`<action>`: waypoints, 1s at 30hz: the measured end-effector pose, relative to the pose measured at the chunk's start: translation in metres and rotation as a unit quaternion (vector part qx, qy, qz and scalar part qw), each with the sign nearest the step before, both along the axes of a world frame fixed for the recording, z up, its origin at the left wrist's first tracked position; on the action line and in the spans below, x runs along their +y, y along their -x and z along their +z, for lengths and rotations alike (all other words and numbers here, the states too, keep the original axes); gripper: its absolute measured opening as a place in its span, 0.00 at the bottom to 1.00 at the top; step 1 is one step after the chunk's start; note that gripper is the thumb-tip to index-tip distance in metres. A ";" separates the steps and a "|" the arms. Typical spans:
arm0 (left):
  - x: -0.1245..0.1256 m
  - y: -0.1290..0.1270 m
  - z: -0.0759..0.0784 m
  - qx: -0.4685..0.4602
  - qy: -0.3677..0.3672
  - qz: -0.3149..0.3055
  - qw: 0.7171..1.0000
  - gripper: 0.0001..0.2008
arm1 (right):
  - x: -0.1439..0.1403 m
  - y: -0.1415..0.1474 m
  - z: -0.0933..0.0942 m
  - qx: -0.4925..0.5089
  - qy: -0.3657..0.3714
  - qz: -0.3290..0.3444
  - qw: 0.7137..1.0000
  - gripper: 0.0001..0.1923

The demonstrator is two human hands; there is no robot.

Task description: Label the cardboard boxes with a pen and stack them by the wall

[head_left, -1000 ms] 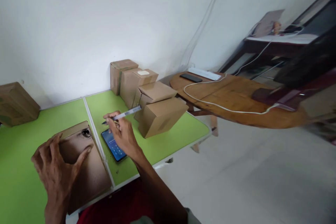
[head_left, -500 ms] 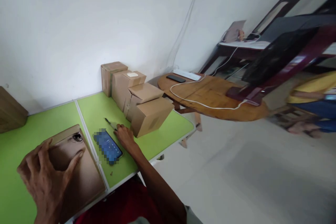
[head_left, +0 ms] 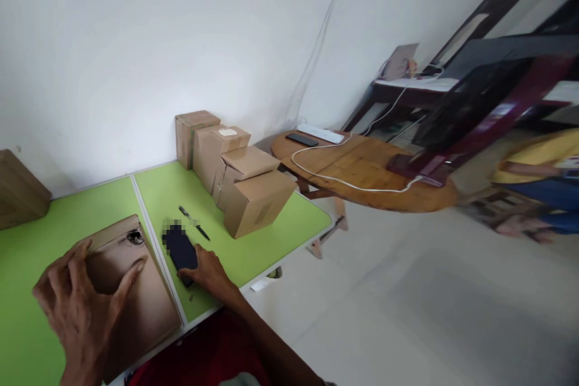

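My left hand (head_left: 84,295) lies spread over a flat brown cardboard box (head_left: 147,301) at the table's near edge, thumb apart from the fingers. Black ink marks show near the box's far corner. To its right, a smartphone (head_left: 181,256) with a dark screen lies on the green table (head_left: 266,253). My right hand (head_left: 210,271) is closed on the phone's near right side, thumb at the bottom end and fingers along the edge. Just beyond the phone lies a dark pen (head_left: 202,231), apart from both hands.
Several cardboard boxes (head_left: 260,202) stand in a row on the table's right part. Another box (head_left: 20,190) is at far left by the wall. A round wooden table (head_left: 362,163) holds a dark phone, a white strip and a cable. A person in yellow (head_left: 538,154) sits at right.
My right hand has let go of the pen, leaving it on the table, and moved nearer to me onto the phone. The phone's lit screen has gone dark. My left hand stays put.
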State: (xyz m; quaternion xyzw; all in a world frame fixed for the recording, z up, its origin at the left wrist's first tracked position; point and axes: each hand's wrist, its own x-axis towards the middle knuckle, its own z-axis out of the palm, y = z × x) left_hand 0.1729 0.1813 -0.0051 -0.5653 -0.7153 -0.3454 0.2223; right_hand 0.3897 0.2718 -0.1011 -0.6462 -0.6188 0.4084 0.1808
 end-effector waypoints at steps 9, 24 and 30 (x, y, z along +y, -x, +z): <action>0.000 0.004 -0.003 -0.003 -0.009 -0.010 1.000 0.49 | -0.051 -0.041 0.012 0.389 0.088 0.018 0.917 0.40; -0.007 0.011 -0.006 0.048 0.014 -0.020 0.999 0.34 | -0.084 0.031 0.076 0.690 0.150 0.151 0.692 0.44; -0.005 0.010 -0.003 0.056 0.019 -0.017 0.998 0.33 | -0.086 0.030 0.069 0.686 0.138 0.153 0.698 0.45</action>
